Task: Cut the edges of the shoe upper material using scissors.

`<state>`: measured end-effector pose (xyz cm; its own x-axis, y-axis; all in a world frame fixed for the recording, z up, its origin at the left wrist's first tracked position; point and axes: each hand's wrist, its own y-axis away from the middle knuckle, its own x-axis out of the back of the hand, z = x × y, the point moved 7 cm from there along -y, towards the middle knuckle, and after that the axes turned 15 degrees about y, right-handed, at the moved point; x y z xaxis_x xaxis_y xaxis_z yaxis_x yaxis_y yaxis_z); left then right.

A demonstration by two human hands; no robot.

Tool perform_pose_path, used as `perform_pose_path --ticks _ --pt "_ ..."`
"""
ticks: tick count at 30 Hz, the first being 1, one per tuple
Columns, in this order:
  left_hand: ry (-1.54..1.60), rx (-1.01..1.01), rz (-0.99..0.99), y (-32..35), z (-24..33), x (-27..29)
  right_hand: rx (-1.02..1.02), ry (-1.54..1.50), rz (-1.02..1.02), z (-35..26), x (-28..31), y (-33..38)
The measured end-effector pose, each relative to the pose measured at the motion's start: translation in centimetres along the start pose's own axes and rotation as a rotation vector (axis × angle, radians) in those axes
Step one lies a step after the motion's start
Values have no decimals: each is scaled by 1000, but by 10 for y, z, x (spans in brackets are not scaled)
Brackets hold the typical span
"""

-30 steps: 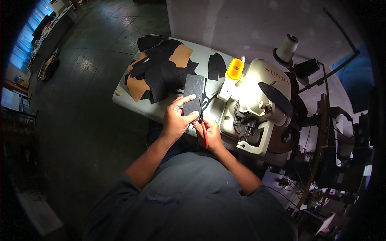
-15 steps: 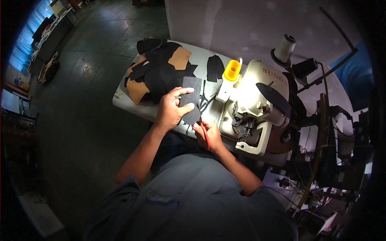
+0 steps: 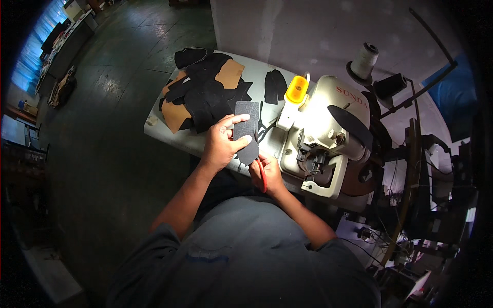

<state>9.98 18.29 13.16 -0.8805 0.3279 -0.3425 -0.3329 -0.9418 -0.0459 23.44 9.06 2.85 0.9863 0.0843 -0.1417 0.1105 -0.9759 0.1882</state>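
Observation:
A dark grey, rounded-end piece of fabric [image 3: 247, 128] is pinched between the thumb and fingers of my left hand [image 3: 220, 143]. Red-handled scissors [image 3: 263, 177] are gripped in my right hand [image 3: 270, 173], just below and to the right of the fabric. Their blades lie along the fabric's right edge and are mostly hidden behind it, so I cannot tell how far apart they are. Beyond my left hand, a heap of black and tan cut pieces [image 3: 205, 105] covers the left part of the white table [image 3: 159, 132].
A cream sewing machine [image 3: 323, 110] with a lit yellow lamp [image 3: 297, 90] stands close on the right. Behind it are a white thread cone [image 3: 365, 61] and a black one [image 3: 390, 86]. A separate black piece [image 3: 275, 86] lies left of the lamp. Dark strips [image 3: 264, 128] lie beside the machine.
The fabric and my left hand have shifted slightly down and to the right. The scissors have turned a little more upright, with less of their blades showing.

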Motion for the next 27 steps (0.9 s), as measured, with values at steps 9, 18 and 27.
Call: perform_pose_path --ticks 9,18,27 --pt "117 98 46 3 -12 1 -80 60 31 -3 -2 4" --pt "179 81 64 13 -10 -13 -34 41 92 6 5 0" --pt "218 102 113 16 -19 -10 -25 -4 92 1 0 0"
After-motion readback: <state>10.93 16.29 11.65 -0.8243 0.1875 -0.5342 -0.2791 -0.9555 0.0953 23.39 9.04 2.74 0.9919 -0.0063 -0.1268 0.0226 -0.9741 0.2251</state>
